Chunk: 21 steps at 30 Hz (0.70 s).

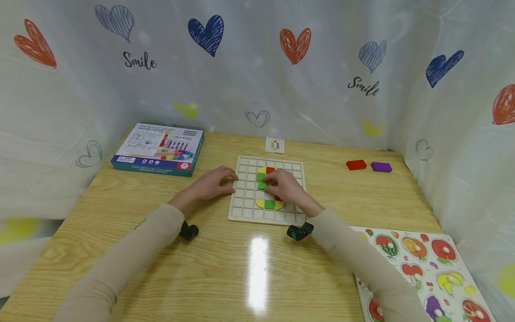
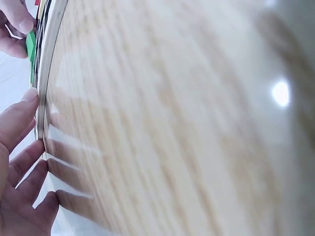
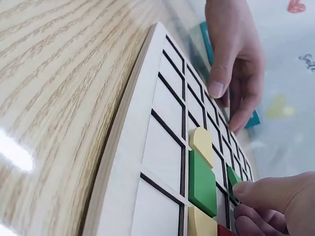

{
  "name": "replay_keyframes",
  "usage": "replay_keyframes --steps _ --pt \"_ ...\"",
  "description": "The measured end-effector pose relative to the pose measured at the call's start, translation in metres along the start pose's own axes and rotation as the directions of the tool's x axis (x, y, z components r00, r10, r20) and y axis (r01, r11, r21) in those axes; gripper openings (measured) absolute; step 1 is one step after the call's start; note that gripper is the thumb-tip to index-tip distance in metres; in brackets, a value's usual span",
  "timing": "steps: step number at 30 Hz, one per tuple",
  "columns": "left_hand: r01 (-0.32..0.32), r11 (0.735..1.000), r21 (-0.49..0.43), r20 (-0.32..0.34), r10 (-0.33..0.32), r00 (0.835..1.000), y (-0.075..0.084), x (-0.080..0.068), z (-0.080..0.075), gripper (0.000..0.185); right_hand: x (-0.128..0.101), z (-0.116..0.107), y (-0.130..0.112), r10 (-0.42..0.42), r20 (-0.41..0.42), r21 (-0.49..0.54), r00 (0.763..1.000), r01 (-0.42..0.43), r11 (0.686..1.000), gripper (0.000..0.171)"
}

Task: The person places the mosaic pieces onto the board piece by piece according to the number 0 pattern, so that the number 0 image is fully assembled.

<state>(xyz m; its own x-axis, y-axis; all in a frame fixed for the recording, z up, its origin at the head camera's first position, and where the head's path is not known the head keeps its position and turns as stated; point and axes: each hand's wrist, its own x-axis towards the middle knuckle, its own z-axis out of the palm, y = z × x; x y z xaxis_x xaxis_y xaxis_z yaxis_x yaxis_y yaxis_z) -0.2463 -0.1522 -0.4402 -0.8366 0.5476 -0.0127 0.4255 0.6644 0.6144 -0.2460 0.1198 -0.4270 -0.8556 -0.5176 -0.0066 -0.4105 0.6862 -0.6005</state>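
A wooden grid board (image 1: pixel 247 213) lies on the table with green, red and yellow tiles in its middle squares. My right hand (image 1: pixel 284 185) is over the board, thumb and fingers pinching a green tile (image 2: pixel 30 45). Nearer me on the board, a green tile (image 3: pixel 202 183) sits between two yellow tiles with rounded corners, the upper one a yellow tile (image 3: pixel 201 146). My left hand (image 1: pixel 213 183) touches the board's left edge, its fingertips (image 2: pixel 30 96) at the rim and its fingers loosely bent.
Behind the board lies a small pattern card (image 1: pixel 275 145). A boxed bead set (image 1: pixel 158 150) is at the back left. Red (image 1: pixel 356 165) and purple (image 1: pixel 381 167) blocks lie at the back right. A fruit puzzle board (image 1: pixel 426 268) is under my right forearm.
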Motion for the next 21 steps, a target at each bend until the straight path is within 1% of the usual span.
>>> replay_keyframes --steps 6,14,21 --pt "0.000 1.000 -0.005 -0.003 0.000 1.000 0.0005 0.0000 0.0004 0.035 0.0014 0.0025 -0.0043 0.001 0.006 -0.006 1.000 -0.001 1.000 0.025" --pt "0.004 1.000 -0.006 -0.003 -0.004 1.000 -0.0002 0.0000 -0.0002 0.035 0.0014 0.0043 -0.0047 0.012 -0.007 0.006 1.000 -0.012 1.000 0.026" --pt "-0.002 1.000 -0.008 0.001 0.002 1.000 -0.0009 0.0010 0.0002 0.035 0.0023 0.0058 -0.0047 -0.004 -0.014 -0.012 1.000 0.004 1.000 0.024"
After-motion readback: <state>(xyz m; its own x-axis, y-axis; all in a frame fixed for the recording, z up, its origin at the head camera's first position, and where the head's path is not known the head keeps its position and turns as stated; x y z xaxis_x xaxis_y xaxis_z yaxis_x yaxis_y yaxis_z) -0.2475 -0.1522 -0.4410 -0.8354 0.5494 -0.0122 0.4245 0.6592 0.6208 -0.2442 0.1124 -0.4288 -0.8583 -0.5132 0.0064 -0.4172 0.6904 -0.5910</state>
